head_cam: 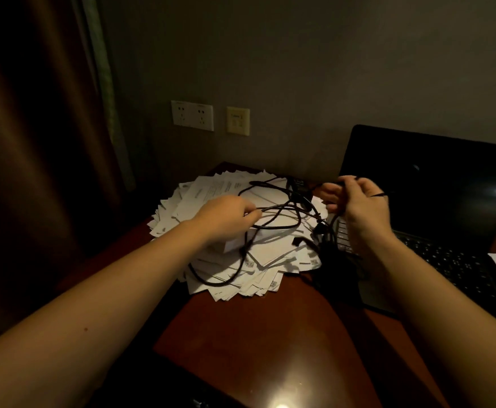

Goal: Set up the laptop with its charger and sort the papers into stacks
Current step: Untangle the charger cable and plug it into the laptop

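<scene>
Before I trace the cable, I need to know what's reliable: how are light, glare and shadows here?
Head view: dim, warm light overall; glare on the desk at the bottom edge and a smaller glint on the laptop screen; the cable throws soft shadows on the papers; beside the laptop its black loops merge into darkness.

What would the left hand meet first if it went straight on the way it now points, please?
The left hand would probably meet the tangled loops of the charger cable it pinches, lying on the paper pile; beyond them, the right hand. Depth is unclear.
</scene>
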### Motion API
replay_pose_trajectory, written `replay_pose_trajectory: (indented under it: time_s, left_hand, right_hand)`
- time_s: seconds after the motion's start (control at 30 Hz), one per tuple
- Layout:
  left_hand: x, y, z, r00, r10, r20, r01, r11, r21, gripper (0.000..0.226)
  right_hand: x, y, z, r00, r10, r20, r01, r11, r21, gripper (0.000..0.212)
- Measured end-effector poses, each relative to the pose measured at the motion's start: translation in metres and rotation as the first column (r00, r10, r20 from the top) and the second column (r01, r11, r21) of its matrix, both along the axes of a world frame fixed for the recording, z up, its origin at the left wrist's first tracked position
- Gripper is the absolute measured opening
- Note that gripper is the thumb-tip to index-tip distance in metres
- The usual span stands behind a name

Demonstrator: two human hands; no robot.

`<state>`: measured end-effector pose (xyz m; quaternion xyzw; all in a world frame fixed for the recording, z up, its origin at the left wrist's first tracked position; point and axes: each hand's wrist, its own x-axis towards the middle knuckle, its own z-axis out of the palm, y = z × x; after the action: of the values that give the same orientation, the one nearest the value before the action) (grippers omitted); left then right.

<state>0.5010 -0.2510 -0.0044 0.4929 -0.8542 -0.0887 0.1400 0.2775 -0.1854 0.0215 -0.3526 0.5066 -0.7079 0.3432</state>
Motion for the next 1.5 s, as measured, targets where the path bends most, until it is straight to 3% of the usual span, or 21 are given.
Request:
replay_pose_trajectory:
  time_s: [0.13, 0.2, 0.3, 0.4, 0.6, 0.83, 0.97, 1.07, 1.13, 1.23, 1.3, 1.43, 1.5]
  left_hand:
    - [0.011, -0.002, -0.001, 0.996, 0.088, -0.021, -0.089, 0.995, -0.042, 0.051]
    - [0.009, 0.001, 0.003, 0.998, 0.058, -0.012, -0.058, 0.997, -0.055, 0.054]
    - [0.002, 0.004, 0.008, 0.997, -0.02, 0.068, 0.022, 0.999, -0.036, 0.039]
    - [-0.004, 0.003, 0.006, 0.996, -0.061, 0.058, 0.06, 0.998, 0.019, 0.033]
    - [-0.008, 0.008, 0.017, 0.929, -0.047, -0.366, 0.145, 0.959, 0.245, 0.017]
    - [-0.012, 0.009, 0.028, 0.805, -0.05, -0.592, 0.172, 0.973, 0.152, 0.02]
    - [-0.017, 0.004, 0.036, 0.894, -0.06, -0.445, 0.105, 0.992, 0.076, 0.022]
    - [-0.019, 0.002, 0.046, 0.937, -0.075, -0.34, 0.085, 0.996, 0.013, 0.025]
    - [-0.02, 0.004, 0.052, 0.917, -0.093, -0.388, 0.098, 0.995, -0.007, 0.026]
    - [-0.026, 0.01, 0.059, 0.769, -0.107, -0.63, 0.218, 0.971, 0.102, 0.027]
    - [-0.032, 0.014, 0.062, 0.698, -0.091, -0.711, 0.264, 0.955, 0.137, 0.028]
    - [-0.043, 0.019, 0.063, 0.669, 0.004, -0.743, 0.371, 0.865, 0.339, 0.027]
    - [-0.048, 0.019, 0.058, 0.743, 0.038, -0.668, 0.308, 0.867, 0.392, 0.029]
  right_hand:
    - [-0.009, 0.0, 0.005, 0.99, -0.032, 0.136, 0.04, 0.998, -0.055, 0.017]
    - [-0.007, 0.0, 0.005, 0.982, -0.016, 0.189, 0.027, 0.998, -0.06, 0.017]
    - [-0.005, 0.002, 0.006, 0.967, 0.061, 0.249, -0.049, 0.997, -0.055, 0.017]
    - [-0.005, 0.003, 0.008, 0.958, 0.125, 0.259, -0.117, 0.992, -0.049, 0.015]
    - [-0.017, 0.009, 0.011, 0.975, 0.071, 0.211, -0.07, 0.997, -0.01, 0.014]
    - [-0.021, 0.012, -0.004, 1.0, -0.016, 0.005, 0.014, 0.975, 0.221, 0.016]
    - [-0.013, 0.017, -0.008, 0.995, 0.005, -0.102, 0.019, 0.971, 0.238, 0.012]
    - [-0.011, 0.019, -0.005, 0.999, 0.018, -0.048, -0.01, 0.987, 0.158, 0.011]
    - [-0.008, 0.019, -0.001, 0.998, 0.06, 0.036, -0.063, 0.994, 0.088, 0.015]
    - [-0.005, 0.019, 0.003, 0.977, 0.213, 0.029, -0.215, 0.975, 0.052, 0.036]
    - [-0.002, 0.019, 0.004, 0.951, 0.309, -0.021, -0.306, 0.949, 0.081, 0.054]
    - [-0.001, 0.018, 0.006, 0.934, 0.332, 0.133, -0.336, 0.942, 0.005, 0.056]
    - [-0.009, 0.018, 0.012, 0.941, 0.225, 0.254, -0.225, 0.974, -0.03, 0.042]
